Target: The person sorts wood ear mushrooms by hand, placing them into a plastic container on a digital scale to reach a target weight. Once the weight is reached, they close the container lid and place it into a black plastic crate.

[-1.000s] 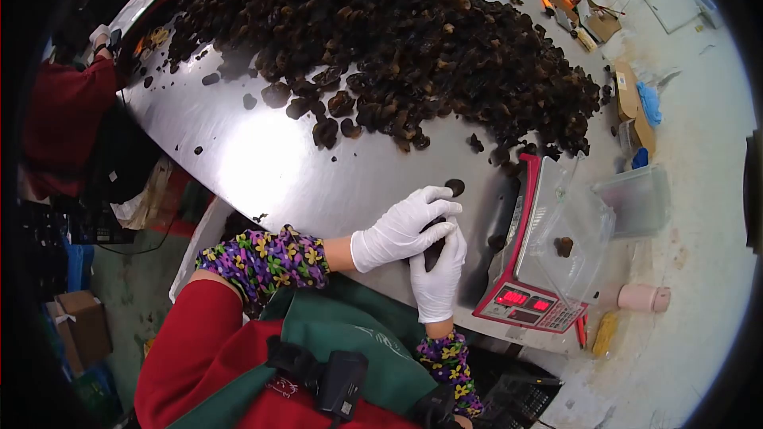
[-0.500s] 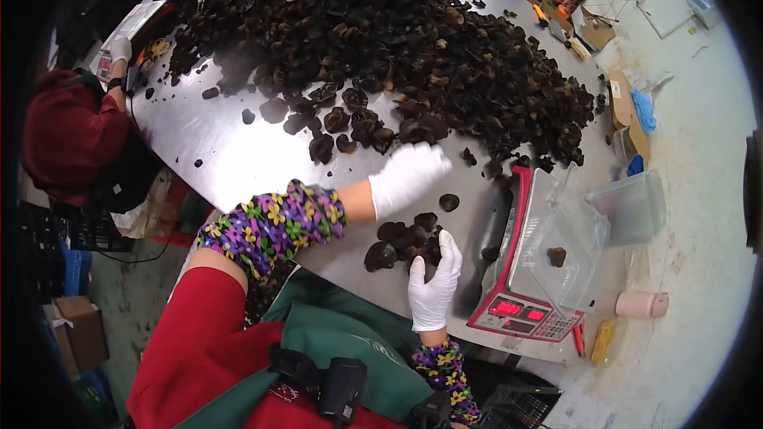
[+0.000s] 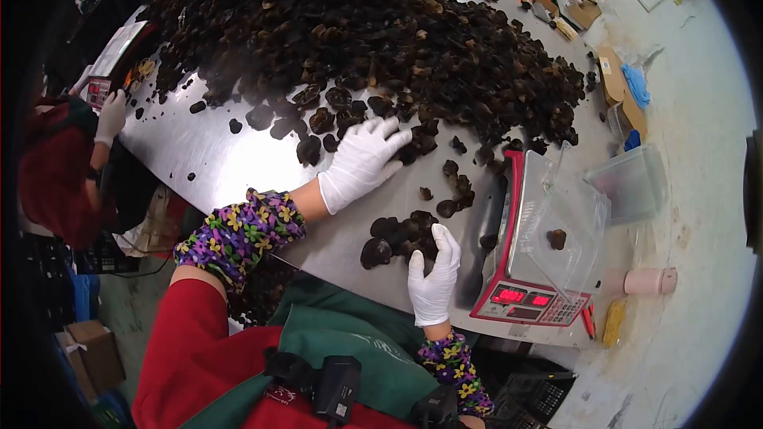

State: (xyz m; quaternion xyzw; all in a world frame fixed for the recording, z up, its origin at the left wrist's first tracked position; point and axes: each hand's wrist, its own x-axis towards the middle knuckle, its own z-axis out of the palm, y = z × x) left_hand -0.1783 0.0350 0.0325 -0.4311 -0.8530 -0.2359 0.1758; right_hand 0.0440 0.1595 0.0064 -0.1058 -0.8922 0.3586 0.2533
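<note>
My left hand (image 3: 359,165), in a white glove, reaches to the near edge of a big heap of dark wood ear mushrooms (image 3: 334,40). Its fingers are spread, the tips at a few mushrooms on the heap's edge. My right hand (image 3: 434,280), also gloved, is beside a small group of wood ears (image 3: 397,237), thumb and fingers apart. Several loose pieces (image 3: 456,189) lie between this group and the heap. To the right of my right hand stands a red digital scale (image 3: 548,230) with a clear tray and one wood ear (image 3: 556,239) on it.
A steel table (image 3: 334,246) carries everything. Behind the scale are a clear plastic tub (image 3: 636,183) and a pink roll (image 3: 650,281). At left, a co-worker's gloved hand (image 3: 111,117) is near another scale (image 3: 99,89). Cardboard (image 3: 620,95) lies along the wall side.
My left hand has moved left, and its fingers have spread at the heap's edge. More loose wood ears now lie above the small group. The co-worker's hand has shifted. My right hand stays put.
</note>
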